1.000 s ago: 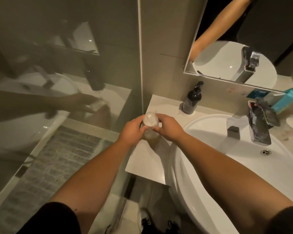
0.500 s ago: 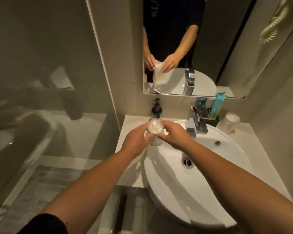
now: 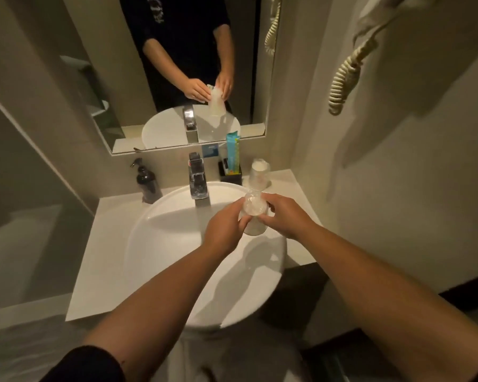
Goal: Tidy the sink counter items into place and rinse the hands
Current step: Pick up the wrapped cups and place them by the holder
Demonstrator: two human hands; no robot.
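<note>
Both hands hold one clear glass (image 3: 253,216) with a plastic wrap over its top, above the right side of the white basin (image 3: 177,244). My left hand (image 3: 222,234) grips its left side and my right hand (image 3: 286,216) its right side. A second wrapped glass (image 3: 259,173) stands upside down on the counter just behind, at the back right. A dark pump soap bottle (image 3: 147,183) stands on the counter at the back left.
A chrome faucet (image 3: 198,180) rises behind the basin. A black holder with a teal packet (image 3: 232,164) stands beside it. Above hangs a mirror (image 3: 177,64). A coiled cord (image 3: 345,73) hangs on the right wall. The pale counter (image 3: 105,244) ends at a glass partition on the left.
Both hands have carried the wrapped glass from the counter's left side, across the basin, to its right side near the second glass. The view has swung right.
</note>
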